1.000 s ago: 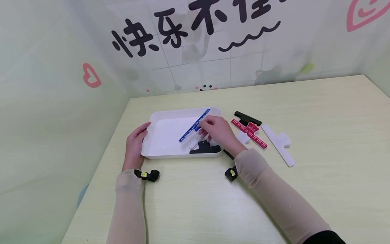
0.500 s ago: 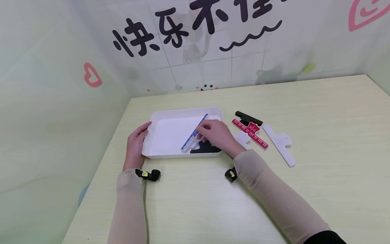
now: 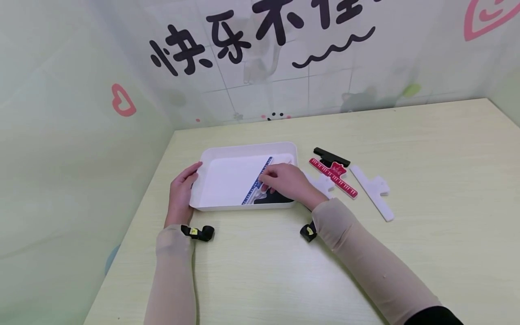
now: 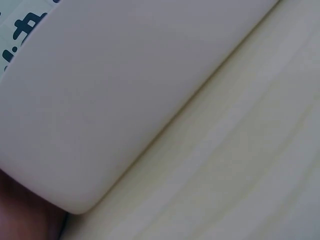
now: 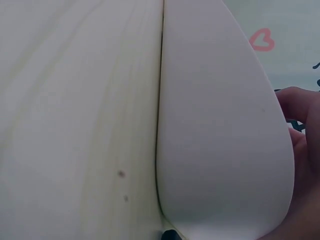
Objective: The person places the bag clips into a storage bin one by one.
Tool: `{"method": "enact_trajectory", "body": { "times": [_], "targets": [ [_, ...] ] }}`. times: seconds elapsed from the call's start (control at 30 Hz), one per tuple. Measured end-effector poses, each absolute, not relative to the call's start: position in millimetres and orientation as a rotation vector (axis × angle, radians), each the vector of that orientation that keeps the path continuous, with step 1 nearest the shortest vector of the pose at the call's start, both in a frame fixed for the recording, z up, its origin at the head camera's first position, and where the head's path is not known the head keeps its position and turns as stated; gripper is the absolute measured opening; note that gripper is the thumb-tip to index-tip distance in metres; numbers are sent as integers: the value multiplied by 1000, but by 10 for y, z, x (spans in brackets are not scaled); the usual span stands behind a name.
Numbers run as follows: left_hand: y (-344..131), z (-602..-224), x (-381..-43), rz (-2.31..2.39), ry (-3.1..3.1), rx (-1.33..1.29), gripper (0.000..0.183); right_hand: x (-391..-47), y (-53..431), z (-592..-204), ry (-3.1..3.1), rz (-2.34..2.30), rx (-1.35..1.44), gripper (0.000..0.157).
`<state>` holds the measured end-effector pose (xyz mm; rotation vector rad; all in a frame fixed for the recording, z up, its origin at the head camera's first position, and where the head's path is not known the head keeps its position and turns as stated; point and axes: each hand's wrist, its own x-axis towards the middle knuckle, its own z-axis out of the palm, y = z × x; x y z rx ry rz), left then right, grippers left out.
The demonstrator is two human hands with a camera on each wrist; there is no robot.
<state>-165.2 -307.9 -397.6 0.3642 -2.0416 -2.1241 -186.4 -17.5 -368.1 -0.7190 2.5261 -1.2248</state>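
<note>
Left hand [image 3: 180,196] grips white tray [image 3: 221,176] | right hand [image 3: 286,180] pinches blue ruler clip [image 3: 252,189] | risk: sideways drag may snag black clip [image 3: 274,198]

Pale wood-grain table [image 3: 426,149], printed backdrop [image 3: 325,85]

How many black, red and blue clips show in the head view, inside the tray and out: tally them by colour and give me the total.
Black clips: 2, one of them in the tray
Red clip: 1
Blue clip: 1
Total: 4 in sight; the right arm could hide more.
</note>
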Motion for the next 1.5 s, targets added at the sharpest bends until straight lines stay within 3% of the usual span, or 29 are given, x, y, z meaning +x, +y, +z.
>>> {"method": "enact_trajectory", "body": {
  "times": [0.83,1.5],
  "targets": [
    [-3090,-3981,-1665,-2136,-2029,381,29,-1863,-199,-3692,2641,-1048,-756,21],
    [-3083,-3977,-1679,-2091,-2086,408,29,-1947,1,-3591,2395,-1351,-708,25]
  ]
}}
